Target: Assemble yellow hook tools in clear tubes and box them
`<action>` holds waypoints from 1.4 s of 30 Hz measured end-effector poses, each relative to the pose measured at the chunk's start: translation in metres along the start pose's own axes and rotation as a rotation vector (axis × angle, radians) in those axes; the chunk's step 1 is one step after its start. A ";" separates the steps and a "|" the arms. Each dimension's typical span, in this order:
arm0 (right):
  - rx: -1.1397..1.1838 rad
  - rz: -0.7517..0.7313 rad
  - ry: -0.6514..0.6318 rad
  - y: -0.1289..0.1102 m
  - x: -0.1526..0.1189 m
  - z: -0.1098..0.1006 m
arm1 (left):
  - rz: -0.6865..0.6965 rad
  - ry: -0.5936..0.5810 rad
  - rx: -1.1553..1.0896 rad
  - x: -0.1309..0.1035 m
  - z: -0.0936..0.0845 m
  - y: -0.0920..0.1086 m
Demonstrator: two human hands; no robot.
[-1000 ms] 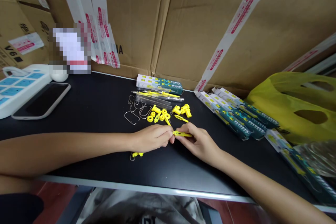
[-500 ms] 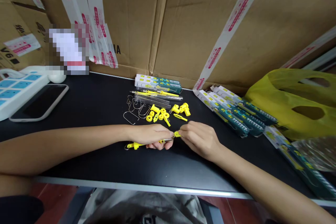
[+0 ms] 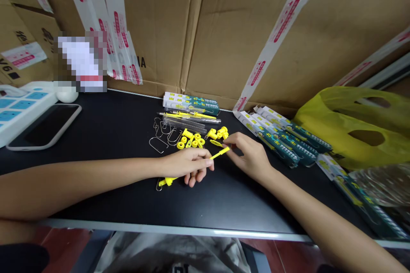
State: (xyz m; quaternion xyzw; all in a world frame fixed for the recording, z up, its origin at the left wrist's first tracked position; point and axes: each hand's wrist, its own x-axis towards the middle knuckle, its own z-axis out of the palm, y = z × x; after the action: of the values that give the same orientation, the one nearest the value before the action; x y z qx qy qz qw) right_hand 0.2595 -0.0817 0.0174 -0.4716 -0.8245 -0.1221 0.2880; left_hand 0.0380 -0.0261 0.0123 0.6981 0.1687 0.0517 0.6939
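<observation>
My left hand (image 3: 195,165) is closed on a slim yellow plastic rod (image 3: 220,152), whose wider tip sticks out past my thumb to the right. On the other side of the palm, a yellow cap (image 3: 167,181) with a small wire ring (image 3: 159,186) pokes out below my wrist. The fingers cover the middle, so I cannot tell whether cap and rod are joined. My right hand (image 3: 250,153) hovers just beyond the rod's tip, thumb and fingers apart, beside a flat yellow strip (image 3: 215,143) and several yellow caps (image 3: 212,133).
Behind my hands lie yellow rings (image 3: 181,145), bent wire hooks (image 3: 157,144) and clear tubes (image 3: 185,124). Printed boxes (image 3: 191,101) stand at the back, more boxes (image 3: 278,136) to the right by a yellow bag (image 3: 339,132). A phone (image 3: 46,126) and power strip (image 3: 28,106) are left.
My right hand has let go of the yellow end piece and moved right and slightly up, its fingers parting. The rod's tip now points up to the right; the spring seen earlier is hidden.
</observation>
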 end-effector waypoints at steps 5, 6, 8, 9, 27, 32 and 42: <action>-0.127 0.238 -0.002 0.024 0.005 -0.007 | 0.041 0.058 -0.053 0.002 0.000 -0.003; -0.112 0.264 -0.003 0.028 0.005 -0.006 | 0.039 0.062 -0.058 0.002 0.000 -0.003; -0.075 0.276 -0.024 0.032 0.006 -0.003 | 0.032 0.067 -0.062 0.003 0.000 -0.003; -0.070 0.260 -0.046 0.032 0.007 -0.001 | 0.029 0.071 -0.061 0.003 0.000 -0.003; -0.246 -0.101 -0.400 -0.009 0.108 0.048 | 0.074 0.041 -0.046 0.000 -0.002 -0.006; -0.232 -0.061 -0.430 -0.011 0.113 0.048 | 0.081 0.040 -0.043 0.001 -0.003 -0.007; 0.592 0.520 -0.082 0.011 0.085 0.001 | 0.094 0.068 -0.064 0.001 -0.001 -0.007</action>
State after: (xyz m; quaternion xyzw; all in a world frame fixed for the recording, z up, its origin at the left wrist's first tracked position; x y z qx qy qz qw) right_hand 0.2355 -0.0155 0.0655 -0.5656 -0.6880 0.2170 0.3996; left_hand 0.0374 -0.0247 0.0055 0.6804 0.1575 0.1133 0.7067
